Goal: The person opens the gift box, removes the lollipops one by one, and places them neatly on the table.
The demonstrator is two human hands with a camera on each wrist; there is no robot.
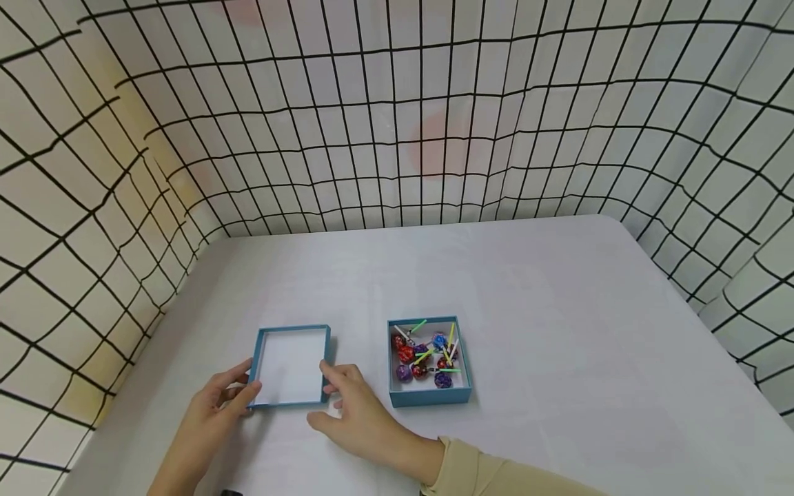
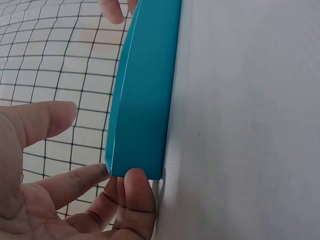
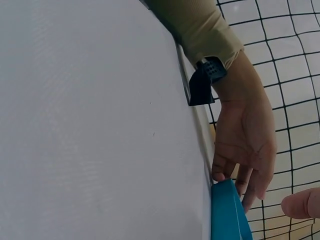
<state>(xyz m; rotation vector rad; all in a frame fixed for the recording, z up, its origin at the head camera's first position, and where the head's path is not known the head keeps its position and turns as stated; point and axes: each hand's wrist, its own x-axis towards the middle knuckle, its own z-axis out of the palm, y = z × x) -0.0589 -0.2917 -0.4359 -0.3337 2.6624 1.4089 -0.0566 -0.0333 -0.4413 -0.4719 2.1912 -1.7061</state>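
Where the shallow square blue lid point(image 1: 291, 365) lies: on pale table point(image 1: 558, 344).
Left hand point(image 1: 209, 413): relaxed, fingers touching lid's left side.
Right hand point(image 1: 356, 413): loosely bent at lid's right edge.
Wrapped lollipops point(image 1: 406, 354): in deeper square blue cardboard box point(image 1: 431, 397), beyond right wrist point(image 1: 423, 457).
Black mesh net point(image 1: 421, 76): around table.

Room right of lollipop box point(image 1: 431, 397), netting point(image 1: 645, 127) beyond
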